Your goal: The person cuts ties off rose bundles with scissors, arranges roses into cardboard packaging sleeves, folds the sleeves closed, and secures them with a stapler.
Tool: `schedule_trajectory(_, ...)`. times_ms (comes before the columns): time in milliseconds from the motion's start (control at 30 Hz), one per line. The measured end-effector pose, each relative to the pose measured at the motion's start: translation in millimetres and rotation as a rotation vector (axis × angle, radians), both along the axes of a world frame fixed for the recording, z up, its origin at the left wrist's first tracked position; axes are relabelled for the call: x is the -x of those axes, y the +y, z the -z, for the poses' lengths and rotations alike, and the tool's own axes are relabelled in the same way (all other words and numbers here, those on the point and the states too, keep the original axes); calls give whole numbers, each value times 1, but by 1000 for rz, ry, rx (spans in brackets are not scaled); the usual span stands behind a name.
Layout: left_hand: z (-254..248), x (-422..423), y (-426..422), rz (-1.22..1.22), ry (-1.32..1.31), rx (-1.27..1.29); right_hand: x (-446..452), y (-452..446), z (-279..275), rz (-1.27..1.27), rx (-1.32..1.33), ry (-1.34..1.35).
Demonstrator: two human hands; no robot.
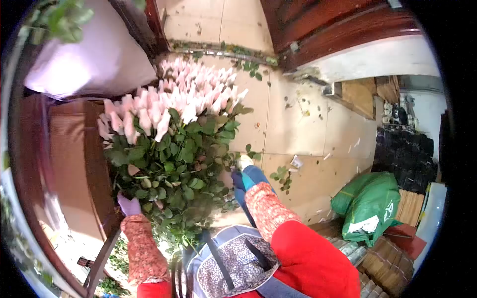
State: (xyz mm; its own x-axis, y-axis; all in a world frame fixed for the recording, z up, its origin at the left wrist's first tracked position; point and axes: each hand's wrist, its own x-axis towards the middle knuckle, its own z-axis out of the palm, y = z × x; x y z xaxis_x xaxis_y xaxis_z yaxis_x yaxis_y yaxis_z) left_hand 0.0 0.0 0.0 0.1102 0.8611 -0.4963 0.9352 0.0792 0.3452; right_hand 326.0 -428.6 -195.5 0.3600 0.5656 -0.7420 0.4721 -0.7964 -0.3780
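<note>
A large heap of leafy cut flowers, which look like roses [181, 149], lies in front of me. Pale pink sleeves [159, 111] cover their heads, which point away from me. At the near left edge of the foliage is my left hand [130, 205] in a lavender glove, beside a brown carton; its fingers are mostly hidden. My right hand [240, 183], seemingly in a blue-teal glove, is against the right side of the leaves. How its fingers are set does not show. Patterned orange cuffs cover both wrists, and a patterned apron [233, 265] covers my lap.
Brown cardboard [74, 154] stands at the left, below a pale wrapped bundle [94, 54]. Fallen leaves [282, 179] litter the tiled floor [298, 129]. To the right are a green sack [370, 203], black stacked items [405, 159] and flattened cardboard [387, 263]. Dark red wooden furniture [338, 25] borders the top right.
</note>
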Motion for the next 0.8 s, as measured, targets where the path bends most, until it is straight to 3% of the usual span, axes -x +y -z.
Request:
schedule_trajectory(33, -24, -11, 1, -113, -97, -150, 3, 28, -6, -13, -35, 17)
schedule_trajectory(67, -46, -20, -14, -86, -7, -260, 13, 25, -27, 0, -70, 51)
schedule_trajectory(100, -120, -84, -77, -99, -207, -152, -13, -19, -123, 165, -119, 52)
schedule_trajectory(167, -173, -71, -103, 204, -102, -283, 5, -29, -212, 425, -387, 240)
schedule_trajectory(200, -189, -48, -114, 302, 53, -84, 18, -31, -243, 479, -491, 382)
schedule_trajectory(267, -208, 0, -140, 470, 285, 341, 23, -27, -292, 299, -305, 400)
schedule_trajectory(400, -239, 132, -250, 105, 289, 624, 15, -38, -342, -159, -158, 335)
schedule_trajectory(433, -278, 142, -272, 4, 317, 664, 0, -31, -374, -245, -141, 329)
schedule_trajectory(467, -287, 171, -310, -105, 321, 685, -3, -27, -381, -359, -146, 302)
schedule_trajectory(633, -281, 281, -412, -531, 148, 704, 16, 11, -414, -998, -249, 87)
schedule_trajectory(667, -272, 298, -426, -593, 98, 702, 23, 8, -398, -832, -224, -33)
schedule_trajectory(800, -264, 360, -462, -766, -107, 704, 121, 52, -415, -691, 0, -57)
